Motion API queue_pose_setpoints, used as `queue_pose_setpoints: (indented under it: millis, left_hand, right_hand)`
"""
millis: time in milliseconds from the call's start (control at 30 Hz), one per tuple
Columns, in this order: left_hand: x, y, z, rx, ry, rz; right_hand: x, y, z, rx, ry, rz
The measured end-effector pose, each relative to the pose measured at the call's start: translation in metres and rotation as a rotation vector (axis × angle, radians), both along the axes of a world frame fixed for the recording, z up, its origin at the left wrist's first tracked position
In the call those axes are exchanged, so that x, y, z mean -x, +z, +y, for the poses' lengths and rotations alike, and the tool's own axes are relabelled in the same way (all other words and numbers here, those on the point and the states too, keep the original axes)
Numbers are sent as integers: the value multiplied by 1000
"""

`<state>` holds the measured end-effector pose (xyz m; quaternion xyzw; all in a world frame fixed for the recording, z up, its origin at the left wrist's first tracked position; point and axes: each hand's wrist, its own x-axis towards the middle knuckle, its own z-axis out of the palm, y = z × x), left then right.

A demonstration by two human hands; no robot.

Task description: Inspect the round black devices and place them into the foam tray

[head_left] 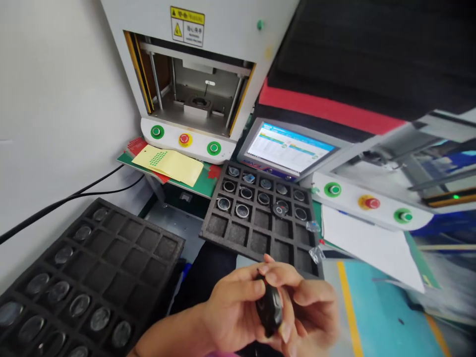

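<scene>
A small black rounded case [270,308], much like a watch body, is held on edge between my two hands at the bottom centre. My left hand [232,305] grips it from the left, thumb near its upper end. From the other side my right hand [314,300] closes round it, fingertips at the top touching the left hand's. Just beyond them lies a black foam tray [256,240] with round watch-like parts in its far rows. One darker round part [279,209] rests across a compartment there. The case's far face is hidden by my fingers.
Another foam tray [148,228] with round clear discs lies at left. Behind stands a white press machine [238,20] with a fixture [199,105] inside and buttons in front. A screen [290,146], yellow paper [169,163], white paper [364,248] and plastic scraps [317,254] are nearby.
</scene>
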<state>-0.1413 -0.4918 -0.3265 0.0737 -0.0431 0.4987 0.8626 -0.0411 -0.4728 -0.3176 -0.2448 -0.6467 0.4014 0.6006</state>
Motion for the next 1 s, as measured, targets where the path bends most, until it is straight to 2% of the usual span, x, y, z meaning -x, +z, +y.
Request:
queue_pose_setpoints:
  millis: [167,300,500,633,767,867,933,1000]
  left_hand:
    - [12,5,21,5,78,4]
    - [17,12,31,17,86,35]
    - [19,38,28,83,158,224]
    - [15,47,23,89,216,343]
    - [1,50,30,104,227,499]
    - [-14,51,49,91,174,579]
    - [-26,47,69,21,96,666]
    - [-40,38,96,-88,44,961]
  right_hand:
    - [15,9,29,-55,25,-76]
    - [18,12,41,-58,46,-52]
    - [14,15,49,-98,194,30]
    - [7,18,53,-180,218,73]
    - [-13,24,65,-266,219,29]
    - [-37,21,75,-257,218,20]
    - [-57,14,82,-195,120,56]
    - [-80,4,88,-93,-56,126]
